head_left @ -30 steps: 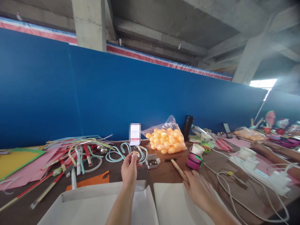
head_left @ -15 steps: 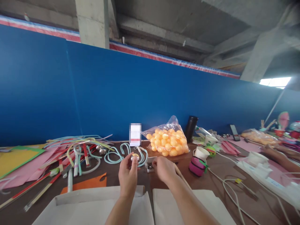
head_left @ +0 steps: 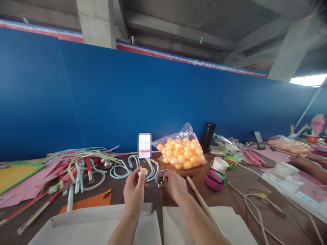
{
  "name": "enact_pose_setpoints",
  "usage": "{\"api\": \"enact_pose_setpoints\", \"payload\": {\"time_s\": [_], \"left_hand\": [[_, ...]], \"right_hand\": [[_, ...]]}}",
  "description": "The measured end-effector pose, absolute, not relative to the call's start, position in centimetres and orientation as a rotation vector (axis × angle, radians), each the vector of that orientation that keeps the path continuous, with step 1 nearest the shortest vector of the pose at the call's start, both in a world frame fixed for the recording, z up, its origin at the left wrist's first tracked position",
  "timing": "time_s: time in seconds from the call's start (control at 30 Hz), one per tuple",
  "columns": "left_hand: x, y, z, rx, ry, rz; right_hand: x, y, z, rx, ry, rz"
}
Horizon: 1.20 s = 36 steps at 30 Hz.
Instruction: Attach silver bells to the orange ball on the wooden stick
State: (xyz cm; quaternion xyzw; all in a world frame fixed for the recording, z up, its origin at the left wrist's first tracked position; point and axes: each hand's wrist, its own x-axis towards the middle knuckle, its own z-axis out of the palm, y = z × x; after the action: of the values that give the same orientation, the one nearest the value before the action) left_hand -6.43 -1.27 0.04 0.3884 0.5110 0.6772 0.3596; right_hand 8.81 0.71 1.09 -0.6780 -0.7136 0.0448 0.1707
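Observation:
My left hand (head_left: 134, 190) is closed around a small shiny silver ball (head_left: 143, 171) with a yellow-orange patch on top. Just to its right, the fingers of my right hand (head_left: 175, 186) are pinched together at the edge of a small white box (head_left: 160, 184) of small dark metal pieces. My fingertips cover part of the box, and what they hold, if anything, is hidden. A hammer (head_left: 200, 197) with a wooden handle lies beside my right forearm, its dark head mostly hidden. Looped pale-blue tubes (head_left: 120, 171) lie behind my left hand.
Behind the box sits a clear bag of orange balls (head_left: 182, 153). A white cup (head_left: 220, 164) and a purple pouch (head_left: 214, 180) stand to the right, near white cables. Colored strips (head_left: 84, 160) pile up at left. White trays (head_left: 102, 224) lie in front. Another person's hand (head_left: 304, 161) shows far right.
My right hand has let go of the hammer handle and moved left to the small box, where its fingers are now pinched. My left hand still holds the silver ball.

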Motion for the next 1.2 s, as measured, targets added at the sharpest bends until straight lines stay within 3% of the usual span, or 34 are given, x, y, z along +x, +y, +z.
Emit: {"api": "enact_pose_setpoints", "payload": {"time_s": [0.83, 0.9, 1.07, 1.2], "left_hand": [[-6.5, -1.5, 0.2, 1.025, 1.355, 1.698], [-6.5, -1.4, 0.3, 1.018, 1.360, 1.709], [-6.5, -1.4, 0.2, 0.996, 1.324, 1.714], [-6.6, -1.5, 0.2, 0.996, 1.275, 1.720]], "right_hand": [[9.3, 0.7, 0.8, -1.805, -1.871, 0.192], [9.4, 0.8, 0.8, -1.674, -1.776, 0.329], [8.9, 1.4, 0.5, -1.274, -1.332, 1.061], [8.5, 1.6, 0.3, -1.079, -1.094, 1.218]]}}
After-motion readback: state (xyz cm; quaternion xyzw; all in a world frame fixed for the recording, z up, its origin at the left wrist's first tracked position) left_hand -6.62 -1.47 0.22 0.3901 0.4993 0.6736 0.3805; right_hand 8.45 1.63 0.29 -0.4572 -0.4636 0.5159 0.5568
